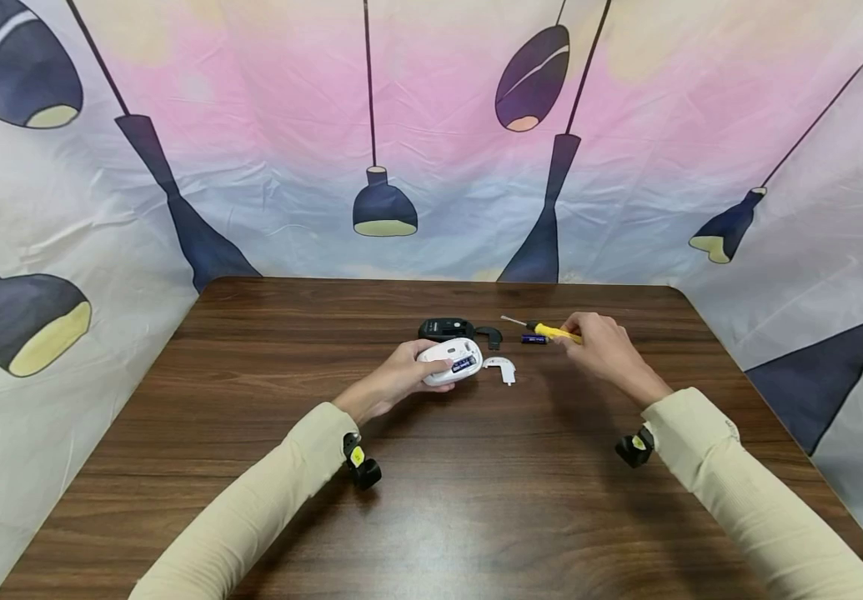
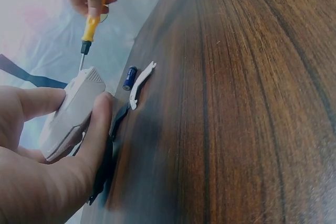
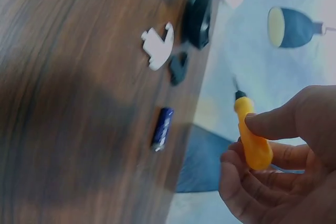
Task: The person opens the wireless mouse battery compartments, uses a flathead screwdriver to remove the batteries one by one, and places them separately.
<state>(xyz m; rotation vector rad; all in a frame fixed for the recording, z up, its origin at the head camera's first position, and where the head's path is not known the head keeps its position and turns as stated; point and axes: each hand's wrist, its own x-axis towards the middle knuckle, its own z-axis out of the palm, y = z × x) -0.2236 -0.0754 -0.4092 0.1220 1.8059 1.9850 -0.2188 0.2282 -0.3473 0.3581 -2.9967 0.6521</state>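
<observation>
My left hand grips a white computer mouse, its underside turned up and a blue battery showing in its open compartment. In the left wrist view, thumb and fingers pinch the sides of the white mouse. My right hand holds a screwdriver by its yellow handle, the metal shaft pointing left toward the mice. The right wrist view shows thumb and fingers around the screwdriver handle. A loose blue battery lies on the table just under the screwdriver.
A black mouse lies upside down behind the white one. Its curved black cover sits beside it, and a white battery cover lies nearer. The brown wooden table meets a patterned fabric backdrop behind and at the sides.
</observation>
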